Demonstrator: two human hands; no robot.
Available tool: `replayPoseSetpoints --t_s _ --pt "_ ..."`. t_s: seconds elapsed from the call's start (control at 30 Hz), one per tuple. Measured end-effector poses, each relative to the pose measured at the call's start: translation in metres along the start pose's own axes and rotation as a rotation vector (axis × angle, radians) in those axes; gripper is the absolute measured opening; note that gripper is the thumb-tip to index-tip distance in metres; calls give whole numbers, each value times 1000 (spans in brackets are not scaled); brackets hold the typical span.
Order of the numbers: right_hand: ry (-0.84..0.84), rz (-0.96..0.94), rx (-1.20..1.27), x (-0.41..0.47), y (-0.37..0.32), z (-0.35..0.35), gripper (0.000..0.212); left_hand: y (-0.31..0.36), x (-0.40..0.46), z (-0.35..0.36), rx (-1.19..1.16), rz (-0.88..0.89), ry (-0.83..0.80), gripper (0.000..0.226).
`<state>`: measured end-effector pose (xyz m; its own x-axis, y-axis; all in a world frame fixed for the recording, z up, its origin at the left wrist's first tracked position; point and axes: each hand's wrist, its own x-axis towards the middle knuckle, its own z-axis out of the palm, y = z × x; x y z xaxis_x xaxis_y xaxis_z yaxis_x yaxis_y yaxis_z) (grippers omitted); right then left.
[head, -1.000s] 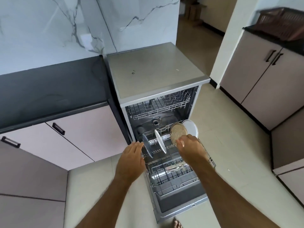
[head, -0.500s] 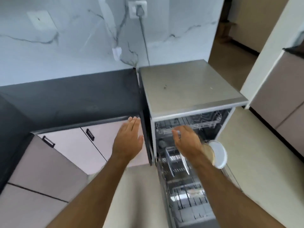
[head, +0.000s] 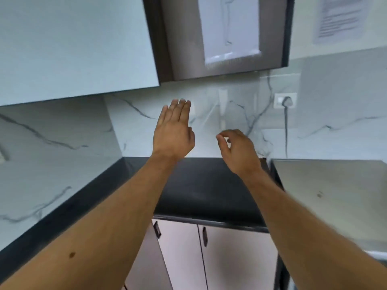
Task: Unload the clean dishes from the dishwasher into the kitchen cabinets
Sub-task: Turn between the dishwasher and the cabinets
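Both arms are stretching out over the black counter (head: 205,189), raised toward the wall. The left hand (head: 172,130) is held flat and spread, fingers (head: 178,109) together and pointing up at the marble wall (head: 326,126), with nothing in it. The right hand (head: 238,149) is curling loosely, thumb and forefinger nearly meeting in a light pinch; a small pale patch is showing between them, but whether that is something held or just the wall behind, I cannot tell. The dishwasher (head: 335,197) is sitting just to the right of the counter, only its grey top in sight, so the racks and dishes are out of view. Above the hands a dark-framed upper cabinet (head: 228,36) with a frosted panel is hanging on the wall, and beside it to the left a pale cabinet door (head: 75,45) is standing closed. Under the counter two light lower doors (head: 209,256) with dark handles are shut. A socket (head: 284,100) with a plug and cord is sitting on the wall to the right of the hands, and a printed sheet (head: 341,17) is pinned higher up.
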<state>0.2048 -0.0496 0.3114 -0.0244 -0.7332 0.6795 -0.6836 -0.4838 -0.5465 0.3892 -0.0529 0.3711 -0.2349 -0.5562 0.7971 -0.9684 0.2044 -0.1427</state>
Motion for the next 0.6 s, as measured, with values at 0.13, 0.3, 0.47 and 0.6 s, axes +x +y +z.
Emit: replayPoseSetpoints --t_s 0.13,0.3,0.47,0.6 --pt "91 -121 56 77 -58 28 25 -52 40 -18 118 24 23 75" --pt "52 1 204 148 -123 46 38 -91 78 -26 250 42 63 83" --pt "-70 54 473 182 -156 63 49 -107 104 -31 410 228 127 82" --pt "-113 84 648 184 -161 63 33 -109 111 -35 434 254 107 78"
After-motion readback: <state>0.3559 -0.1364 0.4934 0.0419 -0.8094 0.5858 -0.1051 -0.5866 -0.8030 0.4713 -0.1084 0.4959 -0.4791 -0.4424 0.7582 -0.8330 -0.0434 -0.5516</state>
